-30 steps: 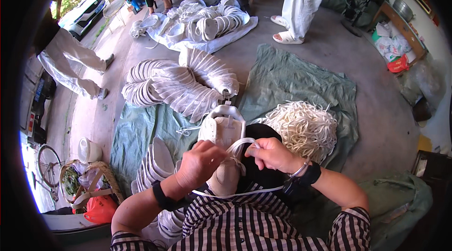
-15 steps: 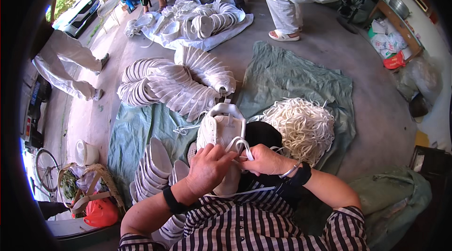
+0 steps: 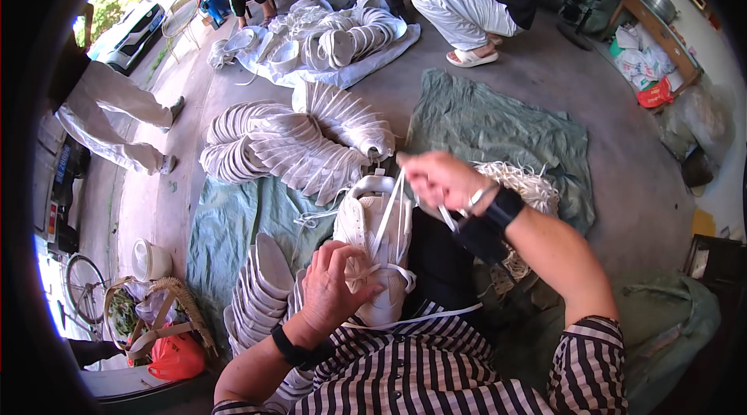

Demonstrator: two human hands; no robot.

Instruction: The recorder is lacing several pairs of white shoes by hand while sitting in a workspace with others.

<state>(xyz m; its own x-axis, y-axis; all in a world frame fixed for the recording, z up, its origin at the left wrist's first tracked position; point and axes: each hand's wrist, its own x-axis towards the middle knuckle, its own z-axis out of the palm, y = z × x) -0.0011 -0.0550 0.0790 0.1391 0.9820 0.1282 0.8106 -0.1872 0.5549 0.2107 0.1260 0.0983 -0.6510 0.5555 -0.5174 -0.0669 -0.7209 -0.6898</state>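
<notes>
A white lace-up shoe (image 3: 380,220) lies over my lap, its heel loop pointing away from me. My right hand (image 3: 445,182), closed and slightly blurred, is raised beyond the shoe on the right. It grips a white shoelace (image 3: 387,220) that stretches taut up from the eyelets. My left hand (image 3: 331,284) rests at the shoe's near left side, fingers apart and bent, thumb over the shoe near the lower lacing. Another length of lace crosses my striped shirt below the toe.
A heap of white laces (image 3: 525,189) is partly behind my right forearm. Rows of nested white shoe pieces (image 3: 288,143) lie ahead, with another stack (image 3: 257,283) on the left. Green sheeting (image 3: 498,119) covers the floor. Other people sit, squat and walk around a farther pile (image 3: 334,34).
My right hand has pulled up and away from the shoe, drawing the lace taut. My left hand's fingers have spread from their pinch and moved slightly nearer. The person on the right now squats lower.
</notes>
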